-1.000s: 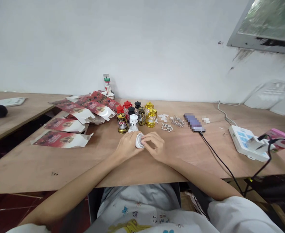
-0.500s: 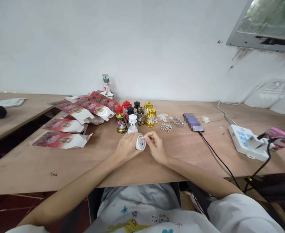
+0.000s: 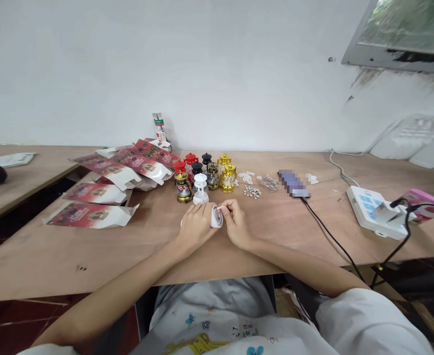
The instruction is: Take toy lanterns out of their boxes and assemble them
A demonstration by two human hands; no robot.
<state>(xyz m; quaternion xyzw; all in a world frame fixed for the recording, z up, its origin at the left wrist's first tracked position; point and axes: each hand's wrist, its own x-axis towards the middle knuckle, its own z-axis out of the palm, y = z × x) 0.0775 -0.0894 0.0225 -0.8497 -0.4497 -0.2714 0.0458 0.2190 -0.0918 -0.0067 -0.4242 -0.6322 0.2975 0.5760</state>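
Note:
My left hand [image 3: 197, 222] is wrapped round a white mini lantern [image 3: 217, 217] lying on its side, its round base turned towards my right hand. Most of the lantern's body is hidden by the fingers. At the rim of that base, my right hand [image 3: 236, 222] pinches a small white piece [image 3: 219, 207], too small to make out fully. Just beyond the hands, another white mini lantern [image 3: 200, 190] stands upright. Around it are black-and-bronze [image 3: 183, 188], red [image 3: 191, 159], black [image 3: 206, 159] and gold lanterns [image 3: 228, 180].
Button cells [image 3: 252, 192], small white pieces [image 3: 246, 177] and a bundle of thin wires [image 3: 268, 183] lie right of the lanterns. Red printed boxes [image 3: 91, 215] pile up on the left. A phone [image 3: 294, 183] on a cable and a power strip [image 3: 374, 212] are at right.
My hands stay together at the lantern's base, which has turned slightly further to the right. The view has shifted a little; the things on the table have not moved.

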